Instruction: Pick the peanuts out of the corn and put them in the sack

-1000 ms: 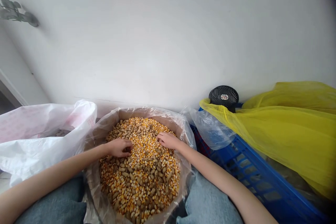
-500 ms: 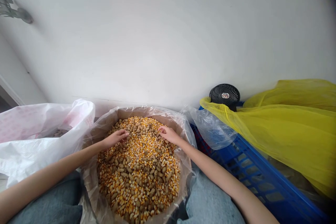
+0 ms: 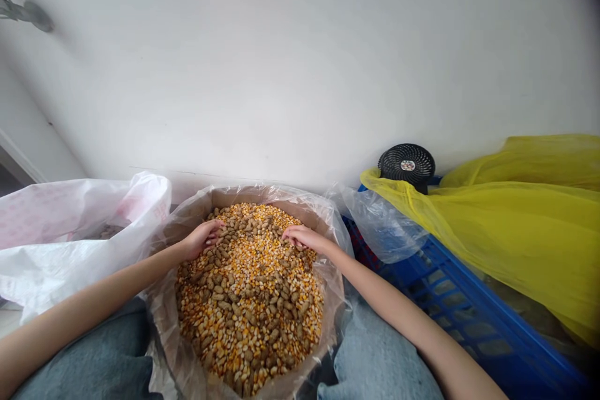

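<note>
A box lined with a clear plastic bag [image 3: 335, 231] stands between my knees, filled with yellow and white corn kernels [image 3: 255, 256] mixed with unshelled peanuts [image 3: 225, 305]. My left hand [image 3: 202, 239] is at the far left part of the mix, its fingers curled together over the peanuts there. Across from it, my right hand [image 3: 302, 237] rests at the far right part, fingers bent and pressed together, tips low on the mix. What either hand holds is hidden by the fingers.
On the left lies an open white woven sack [image 3: 70, 262]. To the right is a blue plastic crate [image 3: 469, 312] with yellow mesh netting [image 3: 515, 225] over it and a clear bag [image 3: 389, 231] at its corner. A black fan [image 3: 407, 165] stands behind, against the white wall [image 3: 281, 75].
My left hand has moved slightly left and away from me, its fingers curling more. The right hand stays at about the same place, turned more downward. The view has shifted slightly.
</note>
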Demonstrator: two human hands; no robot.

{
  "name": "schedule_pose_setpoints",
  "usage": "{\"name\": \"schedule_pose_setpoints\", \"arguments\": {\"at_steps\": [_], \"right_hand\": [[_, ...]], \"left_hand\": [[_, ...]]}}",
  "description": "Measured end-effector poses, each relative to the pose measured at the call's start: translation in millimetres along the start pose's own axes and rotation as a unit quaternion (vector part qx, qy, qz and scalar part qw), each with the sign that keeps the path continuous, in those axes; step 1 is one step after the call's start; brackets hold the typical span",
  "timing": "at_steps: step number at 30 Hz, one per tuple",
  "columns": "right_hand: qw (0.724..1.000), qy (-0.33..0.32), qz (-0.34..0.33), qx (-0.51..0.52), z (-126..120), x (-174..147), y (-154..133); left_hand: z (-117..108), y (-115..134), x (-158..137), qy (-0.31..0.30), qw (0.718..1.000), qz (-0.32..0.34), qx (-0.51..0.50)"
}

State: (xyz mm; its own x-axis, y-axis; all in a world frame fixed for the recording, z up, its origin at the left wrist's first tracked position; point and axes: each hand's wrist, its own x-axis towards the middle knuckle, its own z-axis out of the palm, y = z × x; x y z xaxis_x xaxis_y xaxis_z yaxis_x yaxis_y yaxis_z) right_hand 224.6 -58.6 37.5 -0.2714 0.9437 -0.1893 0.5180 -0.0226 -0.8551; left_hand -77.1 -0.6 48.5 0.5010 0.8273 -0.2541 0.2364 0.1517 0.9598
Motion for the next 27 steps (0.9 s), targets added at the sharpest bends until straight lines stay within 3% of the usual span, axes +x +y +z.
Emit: {"name": "schedule_pose_setpoints", "arguments": {"at_steps": [7,9,13,16,20,24,27], "right_hand": [[0.985,-0.041,-0.009,-0.169,0,-1,10],[0.977,-0.052,-0.008,-0.205,-2,-2,11],[0.966,-0.071,-0.014,-0.249,-3,-3,10],[0.962,-0.073,-0.020,-0.263,-2,-3,9],[0.962,-0.074,-0.024,-0.261,-1,-3,10],[0.970,-0.067,-0.024,-0.231,2,-4,8],[0.982,-0.057,-0.018,-0.179,4,-4,5]], "left_hand": [[-4,-15,-3,-0.056,0.957,0.080,0.274],[-4,-18,-3,-0.079,0.924,0.096,0.363],[-4,-18,-2,-0.122,0.808,0.143,0.558],[-5,-17,-2,-0.129,0.785,0.149,0.587],[-6,-19,-3,-0.131,0.807,0.149,0.557],[-3,-20,-2,-0.114,0.893,0.116,0.420],[1,-19,0,-0.094,0.930,0.088,0.344]]}}
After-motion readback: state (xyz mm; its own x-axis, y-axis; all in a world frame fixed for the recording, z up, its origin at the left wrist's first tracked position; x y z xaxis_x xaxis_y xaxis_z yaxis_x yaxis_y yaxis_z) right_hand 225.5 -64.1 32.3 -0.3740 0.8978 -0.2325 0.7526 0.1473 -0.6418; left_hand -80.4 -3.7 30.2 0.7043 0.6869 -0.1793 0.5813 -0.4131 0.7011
